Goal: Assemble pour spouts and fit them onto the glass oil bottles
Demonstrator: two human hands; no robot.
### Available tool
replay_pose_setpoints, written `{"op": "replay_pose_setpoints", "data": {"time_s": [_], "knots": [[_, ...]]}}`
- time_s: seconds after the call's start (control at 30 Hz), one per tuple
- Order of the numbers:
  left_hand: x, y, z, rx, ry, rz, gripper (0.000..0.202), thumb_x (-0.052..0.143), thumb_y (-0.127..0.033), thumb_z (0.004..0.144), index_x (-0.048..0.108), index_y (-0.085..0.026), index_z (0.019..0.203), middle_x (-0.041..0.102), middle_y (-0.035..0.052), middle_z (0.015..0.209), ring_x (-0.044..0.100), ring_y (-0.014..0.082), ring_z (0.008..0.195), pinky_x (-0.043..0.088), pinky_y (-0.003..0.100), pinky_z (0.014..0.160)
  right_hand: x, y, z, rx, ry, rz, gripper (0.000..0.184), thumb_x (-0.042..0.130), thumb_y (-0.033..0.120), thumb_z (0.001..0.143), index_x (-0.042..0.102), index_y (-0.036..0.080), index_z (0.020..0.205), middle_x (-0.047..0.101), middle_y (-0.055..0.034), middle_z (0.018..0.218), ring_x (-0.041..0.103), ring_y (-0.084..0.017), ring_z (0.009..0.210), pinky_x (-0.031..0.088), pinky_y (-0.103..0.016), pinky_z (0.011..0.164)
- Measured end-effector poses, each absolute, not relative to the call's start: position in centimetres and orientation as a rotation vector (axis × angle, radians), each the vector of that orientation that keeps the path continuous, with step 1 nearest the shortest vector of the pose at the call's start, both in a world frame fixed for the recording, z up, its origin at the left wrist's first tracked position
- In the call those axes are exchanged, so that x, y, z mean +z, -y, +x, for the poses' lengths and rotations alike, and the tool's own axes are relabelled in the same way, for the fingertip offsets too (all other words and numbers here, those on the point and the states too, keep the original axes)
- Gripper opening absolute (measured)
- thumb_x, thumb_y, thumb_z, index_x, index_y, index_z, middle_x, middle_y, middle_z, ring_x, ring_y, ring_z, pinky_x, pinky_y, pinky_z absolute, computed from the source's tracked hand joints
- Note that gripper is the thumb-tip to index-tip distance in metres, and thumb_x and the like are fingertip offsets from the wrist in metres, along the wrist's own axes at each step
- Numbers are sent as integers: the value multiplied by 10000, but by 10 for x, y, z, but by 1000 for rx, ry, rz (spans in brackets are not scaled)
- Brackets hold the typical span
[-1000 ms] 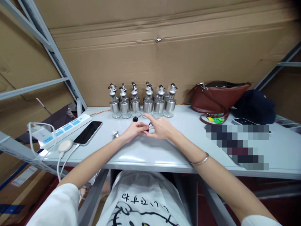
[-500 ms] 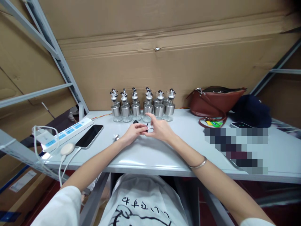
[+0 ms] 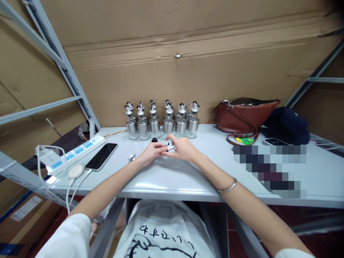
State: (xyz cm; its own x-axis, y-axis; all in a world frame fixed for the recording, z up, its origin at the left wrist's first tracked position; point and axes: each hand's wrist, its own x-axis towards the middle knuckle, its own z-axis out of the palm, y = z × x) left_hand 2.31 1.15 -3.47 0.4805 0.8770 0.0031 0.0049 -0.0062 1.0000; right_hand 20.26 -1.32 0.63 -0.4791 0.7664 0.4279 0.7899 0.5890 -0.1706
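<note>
In front of the bottles, my left hand [image 3: 149, 153] pinches a small silver-and-black pourer spout [image 3: 171, 147] between thumb and fingertips. My right hand [image 3: 184, 148] meets it from the other side, thumb and fingers curled around the same piece. Parts of the spout are hidden by the fingers. Behind my left fingers lies a small black cap-like part [image 3: 154, 140]. Another silver pourer piece [image 3: 132, 157] rests beside my left wrist. Several glass bottles [image 3: 168, 126] with steel sleeves and flip-top spouts stand upright in rows at the back.
To the left are a white power strip [image 3: 77, 153], a black-screened phone [image 3: 102, 156] and a round white charger [image 3: 76, 171] with cables. A brown leather bag [image 3: 242, 116], a dark blue cap [image 3: 287, 125] and another device [image 3: 276, 142] are at the right. Cardboard [image 3: 188, 79] backs the table.
My right index finger has lowered and curled closer over the spout, and the spout has turned slightly between the hands. The view has shifted a little; the bottles stand as before.
</note>
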Motion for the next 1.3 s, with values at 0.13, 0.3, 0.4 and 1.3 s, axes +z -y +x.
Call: {"op": "replay_pose_setpoints", "data": {"time_s": [0.13, 0.3, 0.4, 1.3], "knots": [[-37, -13, 23, 818, -821, 1425, 192, 577, -282, 906, 600, -116, 1000, 631, 40, 937, 623, 139, 778, 547, 306, 690, 5, 12, 204, -78, 2369, -1238, 477, 638, 536, 768, 562, 176, 1071, 651, -10, 614, 614, -204, 566, 320, -239, 546], [-37, -12, 23, 803, -802, 1430, 194, 576, -282, 907, 599, -116, 1005, 630, 41, 939, 622, 138, 778, 547, 305, 688, 4, 12, 204, -110, 2359, -1225, 444, 636, 555, 756, 588, 183, 993, 678, -30, 650, 617, -206, 573, 305, -245, 553], [-36, -11, 22, 793, -790, 1430, 189, 577, -281, 907, 600, -115, 994, 630, 37, 924, 620, 134, 765, 546, 299, 680, 5, 13, 204, -122, 2373, -1202, 406, 638, 543, 758, 602, 193, 961, 695, -35, 672, 631, -212, 596, 298, -243, 552], [-26, -6, 26, 882, -803, 1334, 168, 587, -260, 900, 606, -114, 981, 636, 38, 933, 625, 139, 787, 546, 310, 705, 7, 13, 207, -248, 2318, -1176, 439, 546, 586, 800, 525, 182, 970, 669, -27, 616, 621, -220, 554, 244, -252, 522]]}}
